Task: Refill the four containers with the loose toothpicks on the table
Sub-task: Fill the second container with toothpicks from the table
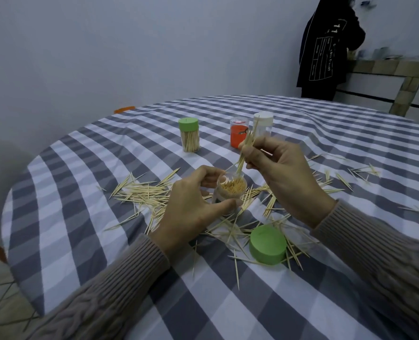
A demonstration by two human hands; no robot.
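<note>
On a checked tablecloth (85, 231), the left hand (191, 212) grips an open jar (230, 190), hiding its lower half. The right hand (284, 168) pinches a toothpick bundle (249, 143) above it; loose toothpicks (142, 192) surround them.

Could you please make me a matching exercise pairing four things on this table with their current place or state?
Things:
1. open jar
2. green lid
3. green-capped jar
4. toothpick bunch

States:
A. pinched in the right hand
B. lying loose on the cloth, near the right wrist
C. steadied by the left hand, nearly full
D. standing closed at the far left

Pairs: 1-C, 2-B, 3-D, 4-A
</note>
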